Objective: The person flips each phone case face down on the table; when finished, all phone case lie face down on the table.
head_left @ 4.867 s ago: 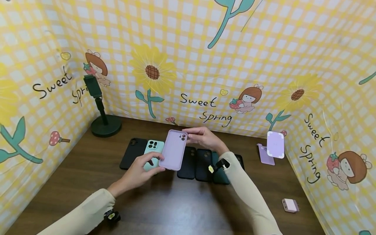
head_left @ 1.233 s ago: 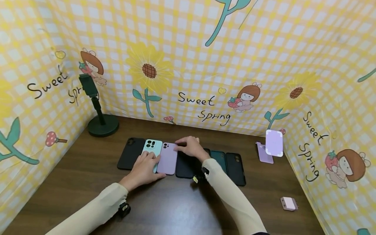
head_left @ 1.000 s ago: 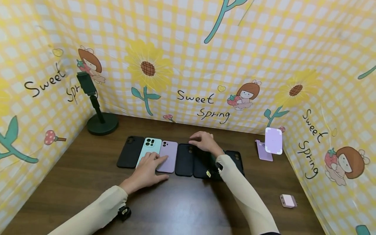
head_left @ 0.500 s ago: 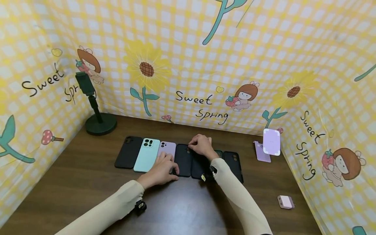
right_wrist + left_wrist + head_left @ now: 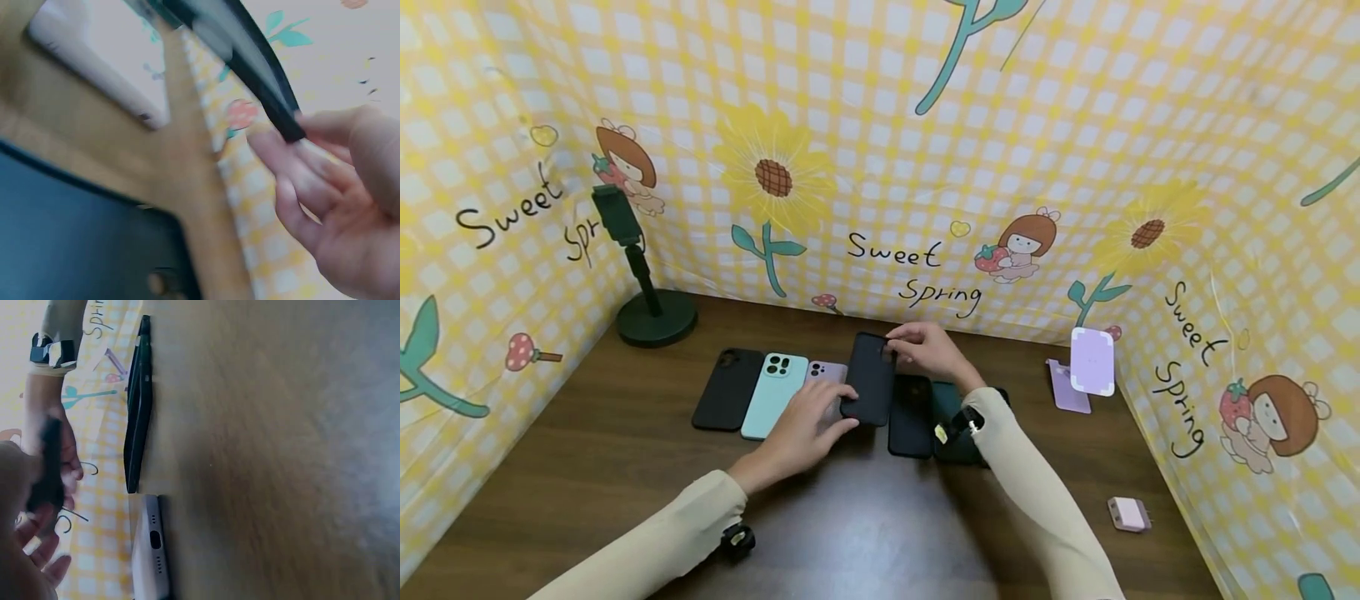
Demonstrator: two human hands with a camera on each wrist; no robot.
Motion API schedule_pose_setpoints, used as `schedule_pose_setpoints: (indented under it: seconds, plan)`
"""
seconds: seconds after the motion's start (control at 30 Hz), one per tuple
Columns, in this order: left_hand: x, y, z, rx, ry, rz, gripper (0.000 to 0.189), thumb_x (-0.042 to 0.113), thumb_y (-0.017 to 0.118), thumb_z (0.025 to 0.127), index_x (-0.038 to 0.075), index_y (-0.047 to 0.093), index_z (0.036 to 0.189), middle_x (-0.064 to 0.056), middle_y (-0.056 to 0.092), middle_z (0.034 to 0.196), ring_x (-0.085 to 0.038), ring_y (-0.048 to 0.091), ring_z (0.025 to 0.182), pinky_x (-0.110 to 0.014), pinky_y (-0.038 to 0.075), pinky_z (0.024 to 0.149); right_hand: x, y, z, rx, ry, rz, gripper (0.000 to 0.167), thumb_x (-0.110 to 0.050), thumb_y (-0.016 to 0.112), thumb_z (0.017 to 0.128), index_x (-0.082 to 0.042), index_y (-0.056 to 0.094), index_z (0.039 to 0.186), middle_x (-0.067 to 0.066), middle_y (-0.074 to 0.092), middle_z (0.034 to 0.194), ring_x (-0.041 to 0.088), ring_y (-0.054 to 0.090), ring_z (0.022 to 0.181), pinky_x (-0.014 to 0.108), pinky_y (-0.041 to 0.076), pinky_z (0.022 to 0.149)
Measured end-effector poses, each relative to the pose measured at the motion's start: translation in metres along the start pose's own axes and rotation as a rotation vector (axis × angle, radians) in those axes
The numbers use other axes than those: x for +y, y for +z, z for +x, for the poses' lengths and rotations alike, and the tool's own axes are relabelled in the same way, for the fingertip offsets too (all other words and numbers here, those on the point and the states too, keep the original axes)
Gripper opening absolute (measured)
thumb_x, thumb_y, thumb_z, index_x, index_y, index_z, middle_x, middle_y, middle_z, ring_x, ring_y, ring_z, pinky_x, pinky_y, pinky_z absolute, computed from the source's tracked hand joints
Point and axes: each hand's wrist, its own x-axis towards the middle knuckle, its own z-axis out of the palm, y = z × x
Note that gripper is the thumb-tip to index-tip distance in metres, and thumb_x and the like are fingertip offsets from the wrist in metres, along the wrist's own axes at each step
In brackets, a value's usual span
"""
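A black phone case [image 5: 871,383] is raised off the table between both hands, its flat face toward the head camera. My left hand [image 5: 805,425] pinches its lower left corner, and my right hand [image 5: 931,348] pinches its upper right edge near the camera holes. In the right wrist view the fingers [image 5: 325,125] grip one end of the black case [image 5: 250,69]. The left wrist view shows the case [image 5: 47,469] as a dark blur. Below the left hand lies a lilac phone case [image 5: 826,372], partly hidden by it.
To the left lie a mint phone case [image 5: 775,396] and another black case [image 5: 728,390]. Right of the held one are a black case [image 5: 911,417] and a dark green case [image 5: 951,442]. A dark stand [image 5: 658,317], lilac stand [image 5: 1092,361] and charger plug [image 5: 1127,515] stand farther out.
The lilac case, earlier held up by both hands, was laid flat in the row right of the mint one. Both hands then shifted right, took the neighbouring black case and lifted it.
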Motion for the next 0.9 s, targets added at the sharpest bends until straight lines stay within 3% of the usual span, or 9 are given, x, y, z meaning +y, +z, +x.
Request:
schedule_pose_setpoints:
  seconds: [0.13, 0.3, 0.47, 0.63, 0.8, 0.9]
  plan:
    - [0.008, -0.014, -0.006, 0.026, 0.009, -0.140, 0.050, 0.026, 0.075, 0.095, 0.019, 0.058, 0.142, -0.003, 0.061, 0.138, -0.017, 0.059, 0.118, -0.046, 0.053, 0.096, -0.013, -0.017, -0.010, -0.166, -0.037, 0.183, 0.037, -0.021, 0.062, 0.105, -0.010, 0.064, 0.140, 0.014, 0.073, 0.126, 0.018, 0.073, 0.097, 0.058, 0.054, 0.098]
    - [0.019, -0.027, -0.013, 0.035, 0.051, -0.238, 0.054, 0.022, 0.079, 0.092, 0.021, 0.059, 0.142, 0.000, 0.065, 0.134, -0.010, 0.059, 0.108, -0.035, 0.054, 0.087, -0.017, -0.027, -0.022, -0.266, -0.083, 0.344, 0.044, -0.012, 0.060, 0.104, -0.002, 0.055, 0.147, 0.004, 0.075, 0.124, 0.016, 0.074, 0.100, 0.053, 0.055, 0.100]
    - [0.021, -0.030, -0.017, 0.049, 0.087, -0.278, 0.051, 0.019, 0.081, 0.091, 0.021, 0.062, 0.139, 0.001, 0.067, 0.133, -0.009, 0.061, 0.107, -0.033, 0.053, 0.087, -0.015, -0.026, -0.026, -0.291, -0.119, 0.383, 0.045, -0.008, 0.061, 0.103, 0.004, 0.053, 0.146, -0.007, 0.077, 0.116, 0.012, 0.075, 0.100, 0.041, 0.060, 0.094]
    - [0.021, -0.028, -0.016, 0.064, 0.099, -0.293, 0.049, 0.017, 0.082, 0.089, 0.021, 0.064, 0.134, 0.001, 0.069, 0.128, -0.009, 0.061, 0.102, -0.035, 0.053, 0.085, -0.014, -0.026, -0.027, -0.290, -0.117, 0.413, 0.047, -0.013, 0.062, 0.103, 0.003, 0.053, 0.147, -0.007, 0.077, 0.115, 0.010, 0.074, 0.094, 0.035, 0.060, 0.092]
    - [0.022, -0.028, -0.014, 0.069, 0.107, -0.308, 0.048, 0.016, 0.081, 0.090, 0.021, 0.063, 0.134, 0.001, 0.070, 0.121, -0.009, 0.060, 0.103, -0.032, 0.052, 0.084, -0.012, -0.029, -0.028, -0.325, -0.139, 0.545, 0.049, -0.011, 0.058, 0.105, 0.007, 0.046, 0.150, -0.003, 0.076, 0.118, 0.009, 0.073, 0.092, 0.033, 0.059, 0.093]
    - [0.023, -0.028, -0.012, 0.086, 0.117, -0.317, 0.048, 0.014, 0.081, 0.089, 0.019, 0.063, 0.134, 0.000, 0.070, 0.120, -0.009, 0.060, 0.103, -0.031, 0.052, 0.084, -0.009, -0.027, -0.027, -0.323, -0.144, 0.634, 0.045, -0.005, 0.056, 0.105, -0.001, 0.052, 0.149, -0.003, 0.075, 0.119, 0.009, 0.073, 0.097, 0.032, 0.059, 0.093]
